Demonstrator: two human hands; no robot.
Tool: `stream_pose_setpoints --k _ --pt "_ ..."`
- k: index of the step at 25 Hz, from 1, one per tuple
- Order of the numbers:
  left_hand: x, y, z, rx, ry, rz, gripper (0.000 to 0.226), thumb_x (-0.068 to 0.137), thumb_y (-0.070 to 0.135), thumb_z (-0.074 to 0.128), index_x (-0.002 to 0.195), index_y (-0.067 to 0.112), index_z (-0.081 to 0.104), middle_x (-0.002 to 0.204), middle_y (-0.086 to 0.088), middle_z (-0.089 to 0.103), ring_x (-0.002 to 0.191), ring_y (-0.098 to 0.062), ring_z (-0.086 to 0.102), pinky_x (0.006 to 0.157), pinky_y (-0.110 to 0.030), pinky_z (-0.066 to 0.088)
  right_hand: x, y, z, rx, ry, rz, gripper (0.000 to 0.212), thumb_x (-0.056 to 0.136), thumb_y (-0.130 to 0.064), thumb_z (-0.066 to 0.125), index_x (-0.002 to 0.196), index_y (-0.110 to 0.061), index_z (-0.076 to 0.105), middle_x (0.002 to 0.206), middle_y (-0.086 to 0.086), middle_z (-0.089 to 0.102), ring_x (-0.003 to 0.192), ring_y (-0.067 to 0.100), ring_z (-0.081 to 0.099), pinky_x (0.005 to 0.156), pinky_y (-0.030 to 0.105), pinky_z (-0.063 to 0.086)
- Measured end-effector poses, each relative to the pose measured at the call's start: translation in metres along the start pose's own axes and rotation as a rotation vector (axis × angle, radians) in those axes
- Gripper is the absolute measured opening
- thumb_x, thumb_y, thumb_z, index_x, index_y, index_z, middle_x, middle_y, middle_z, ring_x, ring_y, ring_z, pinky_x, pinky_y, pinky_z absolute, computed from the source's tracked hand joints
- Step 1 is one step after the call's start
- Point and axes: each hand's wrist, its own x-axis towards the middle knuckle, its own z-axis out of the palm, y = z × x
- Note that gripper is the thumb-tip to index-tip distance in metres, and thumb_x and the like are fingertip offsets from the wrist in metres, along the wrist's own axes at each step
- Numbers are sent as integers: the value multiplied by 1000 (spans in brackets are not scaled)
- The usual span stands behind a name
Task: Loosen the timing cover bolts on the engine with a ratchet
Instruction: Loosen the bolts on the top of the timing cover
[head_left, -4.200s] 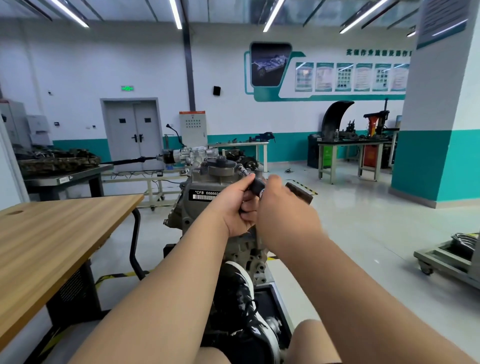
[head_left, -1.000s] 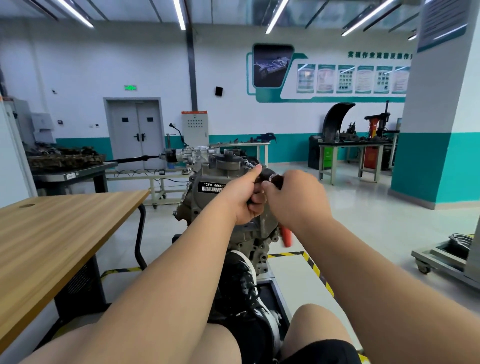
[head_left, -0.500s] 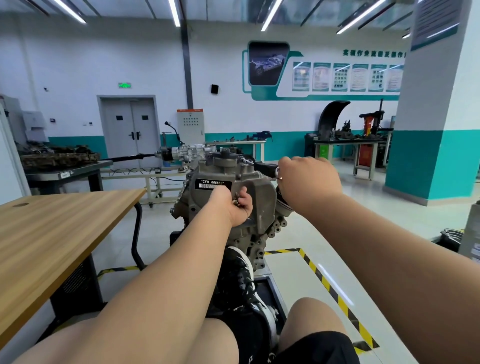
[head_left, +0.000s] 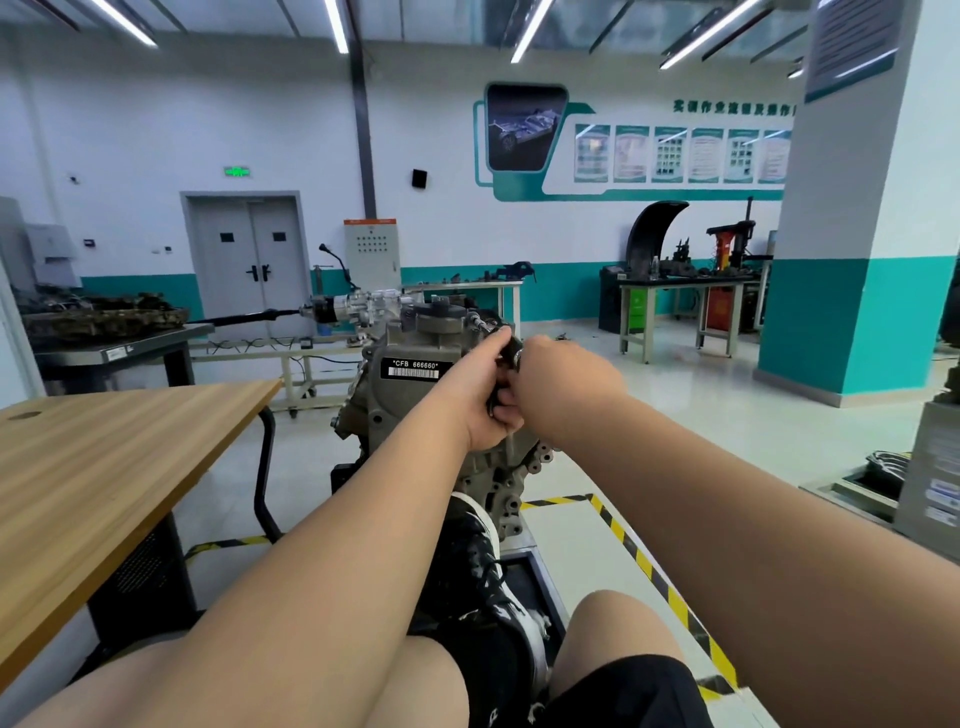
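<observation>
Two hands, left hand (head_left: 480, 410) and right hand (head_left: 566, 387); one ratchet (head_left: 512, 347); one engine (head_left: 410, 332); one wooden table (head_left: 104, 467)

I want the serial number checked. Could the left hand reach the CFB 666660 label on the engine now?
Probably yes: the left hand grips the ratchet right beside the label, with only bare engine casing between them.

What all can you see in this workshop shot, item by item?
engine: one, grey, centre, on a stand
ratchet: one, black, between the hands at the engine
table: one, wooden, left
double door: one, grey, back wall
pillar: one, white and teal, right
shoe: one, black, below the engine
left hand: one, bare, gripping the ratchet
right hand: one, bare, gripping the ratchet
</observation>
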Motion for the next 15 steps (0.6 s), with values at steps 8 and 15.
stream_pose_setpoints --k 8,15 --pt "-5 3 3 72 3 34 46 93 57 48 63 21 53 42 8 36 33 -5 27 29 -15 17 1 -4 1 -214 133 -109 21 95 -25 45 107 -9 41 98 9 63 79 28 53 56 34 33" --pt "-11 14 -1 160 12 6 46 98 46 45 60 21 51 42 10 35 30 -4 26 29 -13 14 13 -1 8 670 9 170 21 96 -24 44 79 -12 46 88 12 57 75 27 51 66 35 46"
